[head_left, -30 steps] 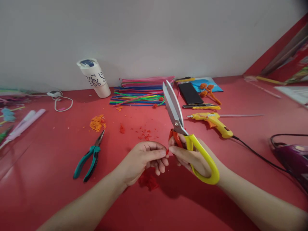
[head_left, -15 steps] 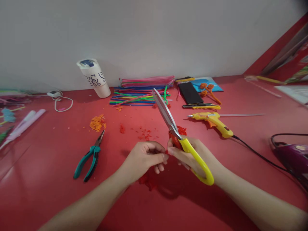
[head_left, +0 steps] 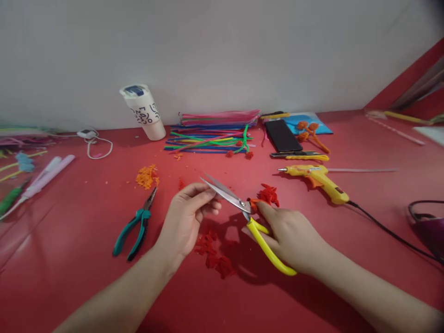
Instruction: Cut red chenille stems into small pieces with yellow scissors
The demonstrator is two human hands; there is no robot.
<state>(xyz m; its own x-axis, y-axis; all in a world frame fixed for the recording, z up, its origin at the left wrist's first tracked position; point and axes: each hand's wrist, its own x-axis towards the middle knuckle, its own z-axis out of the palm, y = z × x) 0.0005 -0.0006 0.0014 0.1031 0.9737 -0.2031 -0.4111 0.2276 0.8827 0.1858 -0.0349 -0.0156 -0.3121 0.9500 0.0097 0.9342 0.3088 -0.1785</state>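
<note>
My right hand (head_left: 293,236) is closed round the yellow handle of a pair of scissors (head_left: 243,210). The steel blades are closed and point left, low over the red table (head_left: 69,277). My left hand (head_left: 187,217) is pinched, thumb against fingers, right at the blade tips; whether it holds anything is hidden. A red fuzzy piece (head_left: 268,194) sits just behind my right fingers, by the scissors' pivot. Red scraps (head_left: 215,254) lie on the table between my hands.
Teal pliers (head_left: 136,226) lie left of my left hand, an orange scrap pile (head_left: 146,176) beyond them. A yellow glue gun (head_left: 317,178) with a black cord lies right. Coloured pipe cleaners (head_left: 211,136), a phone (head_left: 280,135) and a paper cup (head_left: 144,111) line the wall.
The scissors swung down from nearly upright to almost flat, blades pointing left. My left hand moved up and left to the blade tips. The red fuzzy piece now shows behind my right hand.
</note>
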